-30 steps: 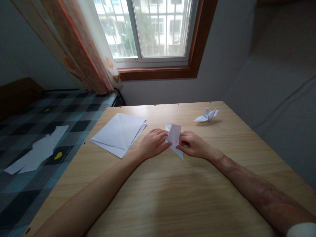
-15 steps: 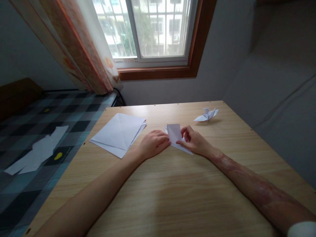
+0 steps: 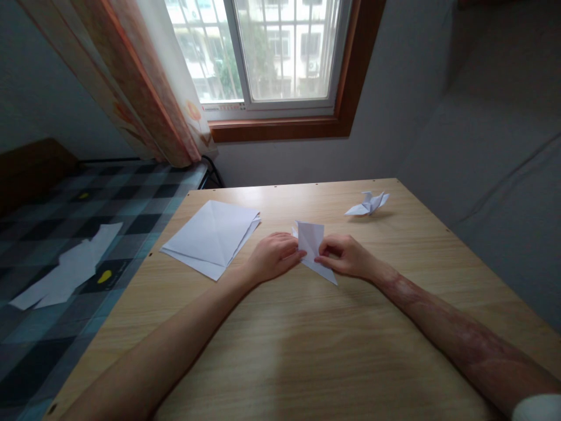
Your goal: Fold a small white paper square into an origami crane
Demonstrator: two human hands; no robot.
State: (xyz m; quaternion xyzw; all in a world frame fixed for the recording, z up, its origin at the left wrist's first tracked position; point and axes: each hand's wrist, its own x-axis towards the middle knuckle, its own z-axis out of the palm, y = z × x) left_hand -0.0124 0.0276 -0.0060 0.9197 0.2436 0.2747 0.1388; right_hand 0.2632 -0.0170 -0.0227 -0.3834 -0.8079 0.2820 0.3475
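Between my hands, near the middle of the table, is a folded sheet of white paper [image 3: 311,238]. One flap of it stands up and a pointed corner reaches toward me along the tabletop. My left hand [image 3: 277,255] holds the paper's left side, its fingers pressed together at the edge. On the other side, my right hand [image 3: 342,254] pinches the right edge of the flap between thumb and curled fingers. Parts of the paper are hidden behind the fingertips.
A stack of white paper squares [image 3: 213,237] lies left of my hands on the wooden table [image 3: 280,351]. At the back right sits a folded paper crane [image 3: 369,203]. White paper strips [image 3: 74,266] rest on the checked bed [image 3: 26,345] at the left.
My right hand has shifted slightly down toward me. The raised flap has opened wider at the top, and the paper's lower corner has turned nearer to me. My left hand stays almost in place.
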